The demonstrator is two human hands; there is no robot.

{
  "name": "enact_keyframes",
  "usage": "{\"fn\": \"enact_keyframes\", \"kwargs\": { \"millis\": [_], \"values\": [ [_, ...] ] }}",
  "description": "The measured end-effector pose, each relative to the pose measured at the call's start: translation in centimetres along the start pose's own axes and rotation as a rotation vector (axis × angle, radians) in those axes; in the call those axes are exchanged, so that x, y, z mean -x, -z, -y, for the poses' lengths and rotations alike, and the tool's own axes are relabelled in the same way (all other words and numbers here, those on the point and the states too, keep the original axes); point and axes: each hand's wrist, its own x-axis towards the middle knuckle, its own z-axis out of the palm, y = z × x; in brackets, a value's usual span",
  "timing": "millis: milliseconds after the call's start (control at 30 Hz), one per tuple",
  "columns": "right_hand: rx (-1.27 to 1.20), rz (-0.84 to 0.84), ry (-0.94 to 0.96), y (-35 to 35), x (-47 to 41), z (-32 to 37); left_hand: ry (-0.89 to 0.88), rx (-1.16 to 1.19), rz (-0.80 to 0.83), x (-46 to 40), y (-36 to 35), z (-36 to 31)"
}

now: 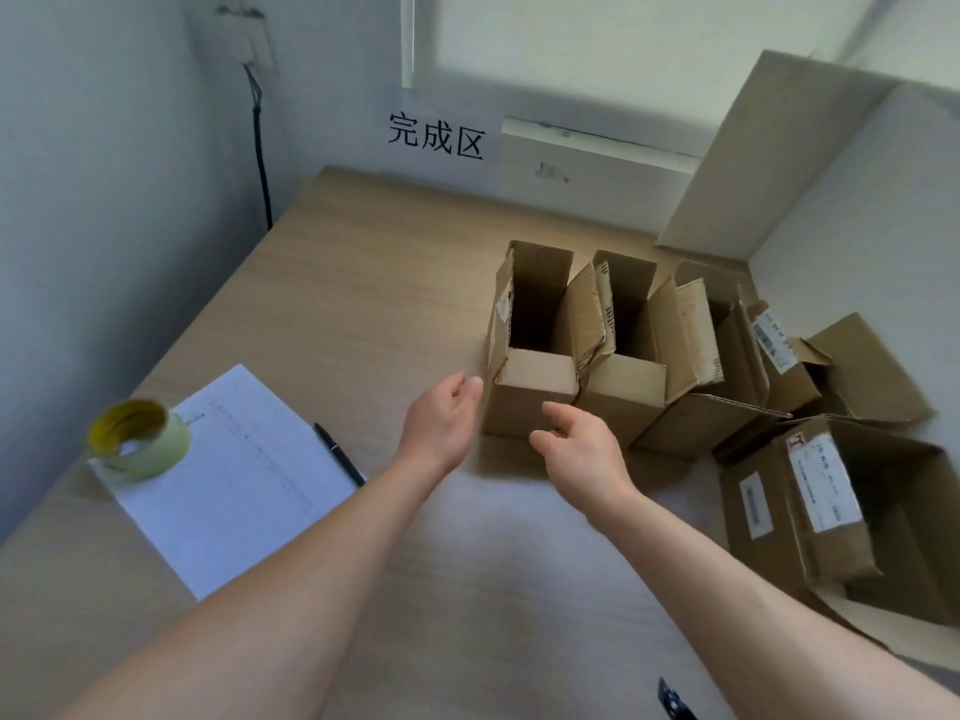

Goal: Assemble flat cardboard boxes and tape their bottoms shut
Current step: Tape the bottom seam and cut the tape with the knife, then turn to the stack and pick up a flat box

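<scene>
With the left hand (441, 413) and right hand (582, 439) open and empty beside the upright brown cardboard box (530, 356) on the wooden surface (363, 304), square it against its neighbours before letting go.

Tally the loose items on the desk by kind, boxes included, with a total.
Cardboard boxes, standing open: 5, counting from the nearest-hands box; the far right ones overlap, so the count is approximate
Tape roll: 1
Paper sheet: 1
Pen: 1
Total: 8
</scene>
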Motion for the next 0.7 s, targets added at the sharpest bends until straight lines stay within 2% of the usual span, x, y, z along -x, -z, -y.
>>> {"fn": "enact_keyframes", "kwargs": {
  "millis": [167, 367, 533, 700],
  "values": [
    [0.189, 0.078, 0.14, -1.8, 3.1, 0.5, -0.032, -0.278, -0.002, 6.5, 2.0, 1.9],
    [0.328, 0.164, 0.404, -3.7, 8.4, 1.3, -0.024, -0.505, -0.123, 15.7, 6.0, 1.6],
    [0.349, 0.26, 0.669, -5.8, 14.6, 2.5, 0.062, -0.657, -0.28, 25.7, 9.2, 1.1],
    [0.47, 0.392, 0.898, -8.9, 23.1, 4.5, 0.233, -0.836, -0.405, 37.3, 13.1, 1.5]
  ]
}}
